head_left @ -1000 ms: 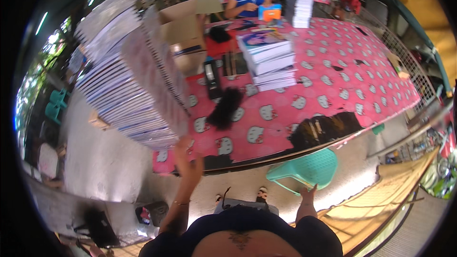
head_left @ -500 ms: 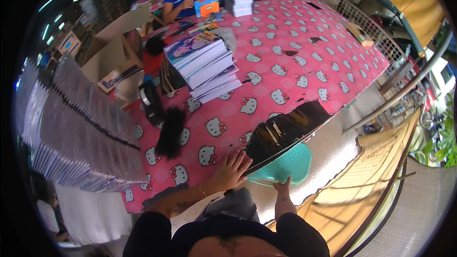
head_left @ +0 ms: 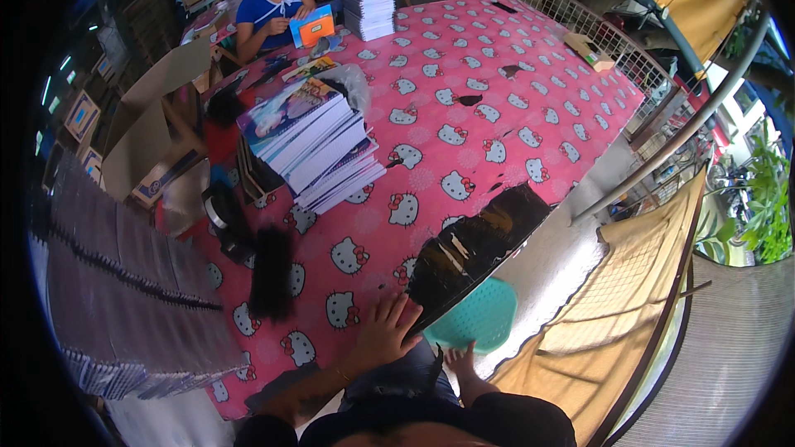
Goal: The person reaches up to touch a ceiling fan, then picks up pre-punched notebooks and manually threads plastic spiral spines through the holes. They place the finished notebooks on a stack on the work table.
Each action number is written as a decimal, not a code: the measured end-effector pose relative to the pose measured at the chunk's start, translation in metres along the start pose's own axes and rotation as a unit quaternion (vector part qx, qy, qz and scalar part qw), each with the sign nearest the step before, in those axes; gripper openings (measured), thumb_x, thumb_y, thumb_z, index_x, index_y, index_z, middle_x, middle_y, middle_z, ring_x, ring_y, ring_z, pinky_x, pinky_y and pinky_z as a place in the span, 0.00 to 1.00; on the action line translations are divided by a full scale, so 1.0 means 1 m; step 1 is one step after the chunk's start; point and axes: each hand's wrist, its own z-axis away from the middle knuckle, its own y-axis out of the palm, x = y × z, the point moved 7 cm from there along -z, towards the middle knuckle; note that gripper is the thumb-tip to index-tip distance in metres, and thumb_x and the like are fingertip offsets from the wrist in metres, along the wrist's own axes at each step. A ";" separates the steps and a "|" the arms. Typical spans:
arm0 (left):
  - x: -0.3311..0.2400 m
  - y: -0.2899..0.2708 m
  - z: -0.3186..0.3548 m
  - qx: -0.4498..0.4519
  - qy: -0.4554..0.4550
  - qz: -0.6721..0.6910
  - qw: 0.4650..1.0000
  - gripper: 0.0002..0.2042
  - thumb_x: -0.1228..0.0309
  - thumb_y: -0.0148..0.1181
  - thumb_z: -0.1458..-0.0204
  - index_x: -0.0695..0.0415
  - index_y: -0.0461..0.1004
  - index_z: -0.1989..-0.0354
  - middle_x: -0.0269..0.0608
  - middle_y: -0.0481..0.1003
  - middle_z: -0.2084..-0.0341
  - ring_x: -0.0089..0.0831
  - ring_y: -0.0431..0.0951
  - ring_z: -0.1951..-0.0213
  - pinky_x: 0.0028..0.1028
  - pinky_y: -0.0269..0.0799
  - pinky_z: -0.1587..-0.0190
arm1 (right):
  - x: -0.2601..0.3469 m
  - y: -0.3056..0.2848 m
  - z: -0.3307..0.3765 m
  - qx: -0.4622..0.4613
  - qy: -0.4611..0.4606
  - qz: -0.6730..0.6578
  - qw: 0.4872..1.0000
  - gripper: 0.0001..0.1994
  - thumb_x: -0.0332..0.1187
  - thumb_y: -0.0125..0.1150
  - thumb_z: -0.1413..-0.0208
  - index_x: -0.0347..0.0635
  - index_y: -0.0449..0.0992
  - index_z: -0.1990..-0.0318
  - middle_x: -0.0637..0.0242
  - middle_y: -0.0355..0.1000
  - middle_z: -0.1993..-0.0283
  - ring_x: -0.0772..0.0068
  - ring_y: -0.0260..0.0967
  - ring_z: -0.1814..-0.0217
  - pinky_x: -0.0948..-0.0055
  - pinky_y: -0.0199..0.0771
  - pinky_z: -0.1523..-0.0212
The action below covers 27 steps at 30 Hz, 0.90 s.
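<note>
My left hand (head_left: 386,331) lies flat with fingers spread on the near edge of a table with a pink cat-print cover (head_left: 455,149). Just beyond its fingertips begins a torn black patch (head_left: 476,240) along the table's edge. Low beside the table, my right hand (head_left: 461,359) is at the near rim of a green plastic stool (head_left: 480,314) with a perforated seat. Its fingers look apart and do not wrap round the rim. Part of the stool is hidden under the tabletop.
A stack of booklets (head_left: 319,145) stands on the table, near a black brush (head_left: 272,273) and a tape dispenser (head_left: 224,219). Wrapped stacks (head_left: 141,273) rise at left by an open carton (head_left: 166,132). Across the table, a person (head_left: 273,12) holds an orange-and-blue booklet (head_left: 313,29).
My view has shifted, moving the table and its stacks leftward in the picture. My right hand has loosened from the stool's rim. My left hand still rests on the table edge.
</note>
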 end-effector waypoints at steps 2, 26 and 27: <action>0.000 -0.002 -0.001 -0.001 -0.001 0.003 1.000 0.33 0.45 0.57 0.44 0.49 0.67 0.34 0.60 0.62 0.35 0.57 0.61 0.35 0.57 0.56 0.36 | -0.014 -0.002 0.013 0.056 -0.031 0.168 0.984 0.54 0.81 0.50 0.56 0.40 0.62 0.36 0.56 0.72 0.44 0.62 0.71 0.50 0.52 0.71 0.45; 0.001 0.009 -0.001 0.029 -0.021 -0.013 0.999 0.32 0.42 0.53 0.42 0.46 0.65 0.33 0.58 0.61 0.35 0.56 0.61 0.34 0.59 0.58 0.39 | 0.212 -0.046 -0.009 -0.169 -0.168 0.697 0.676 0.38 0.51 0.59 0.41 0.33 0.56 0.33 0.41 0.64 0.36 0.42 0.65 0.36 0.47 0.63 0.34; 0.002 0.008 -0.001 0.019 -0.025 -0.012 0.999 0.32 0.42 0.53 0.42 0.46 0.65 0.33 0.58 0.61 0.35 0.56 0.60 0.34 0.58 0.57 0.39 | 0.250 -0.027 0.007 -0.238 -0.230 0.665 0.669 0.34 0.48 0.58 0.40 0.32 0.59 0.34 0.41 0.64 0.36 0.42 0.64 0.35 0.48 0.62 0.33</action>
